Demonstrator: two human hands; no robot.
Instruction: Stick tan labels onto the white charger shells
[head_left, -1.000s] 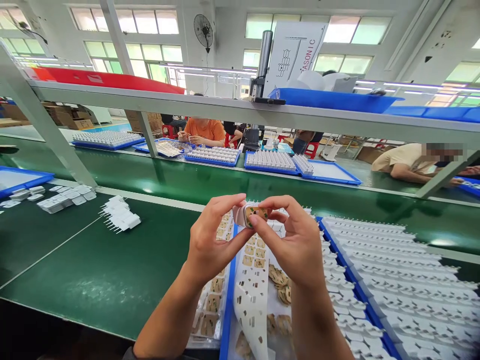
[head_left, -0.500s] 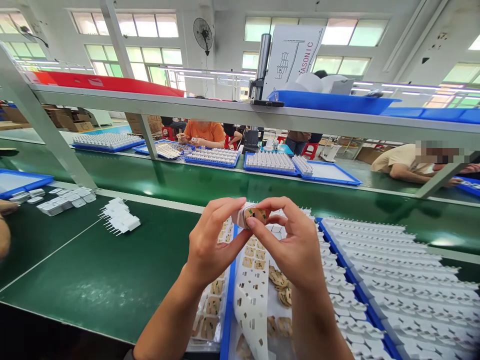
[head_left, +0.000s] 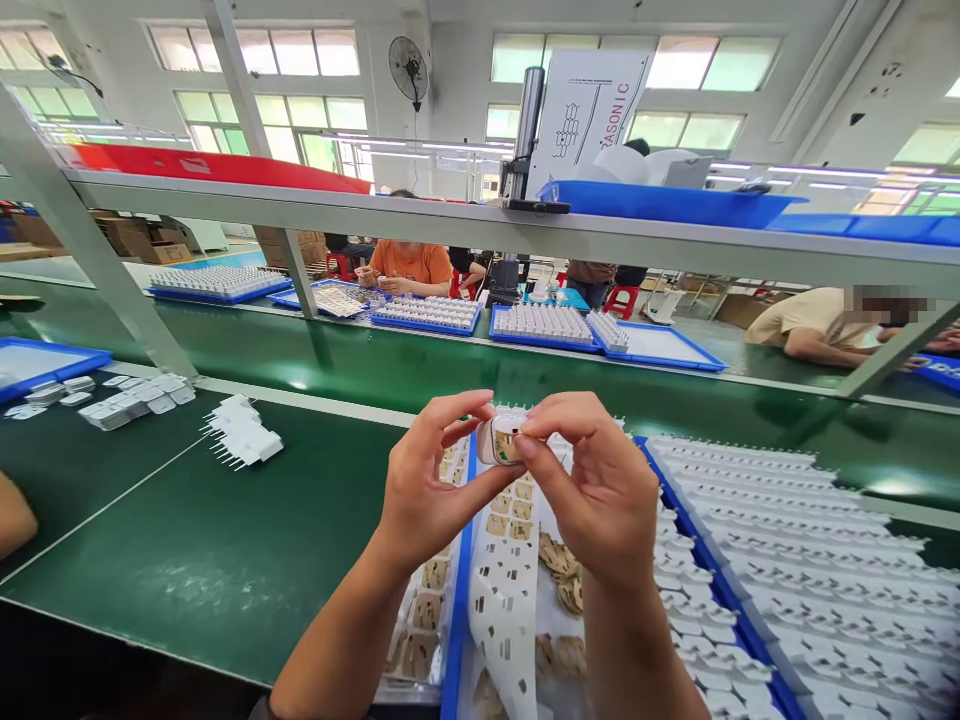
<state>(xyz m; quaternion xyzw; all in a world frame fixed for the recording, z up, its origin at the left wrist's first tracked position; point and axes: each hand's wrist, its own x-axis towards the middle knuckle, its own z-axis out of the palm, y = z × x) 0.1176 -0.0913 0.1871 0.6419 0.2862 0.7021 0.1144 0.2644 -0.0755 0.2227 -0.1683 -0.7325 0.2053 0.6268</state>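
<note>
My left hand holds a small white housing between fingertips and thumb, above the trays. A tan adhesive sticker with green print lies against the face of the housing. My right hand has its thumb and index finger closed at the sticker's right edge. Below the hands runs a white backing sheet with rows of tan stickers at its upper part and cut-outs lower down. Loose tan stickers are piled beside it, partly behind my right wrist.
At the right, a blue-edged tray holds rows of white parts. White parts lie on the green table at left. A shelf rail crosses ahead. Another person's arm shows at the left edge.
The sticker now lies flatter against the housing and shows more of its face. My right fingers have shifted slightly right, and the view has moved a little.
</note>
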